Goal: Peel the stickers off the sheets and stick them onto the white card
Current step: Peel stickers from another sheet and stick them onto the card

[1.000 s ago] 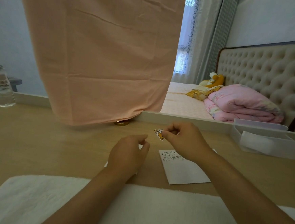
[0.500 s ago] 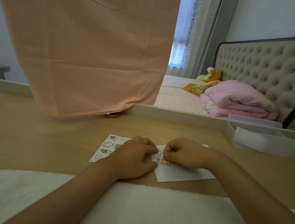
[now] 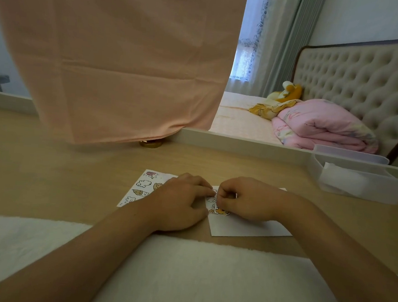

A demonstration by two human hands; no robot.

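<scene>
Hands meet over the white card [image 3: 253, 229]: left hand [image 3: 179, 201] lies flat to steady it on the counter [image 3: 72, 176], right hand [image 3: 244, 198] pinches the sticker [image 3: 218, 210] down in a curled grip.

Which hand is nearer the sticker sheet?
Left. The left hand lies over the right edge of the sticker sheet; the right hand sits further right, on the white card.

We see our own two forearms, the left arm [image 3: 84, 258] and the right arm [image 3: 342, 252], bare from wrist to the picture's edge. The left hand [image 3: 179, 204] and right hand [image 3: 249, 200] are bare too. Fingers look short and rounded; the nails are too small to judge.
</scene>
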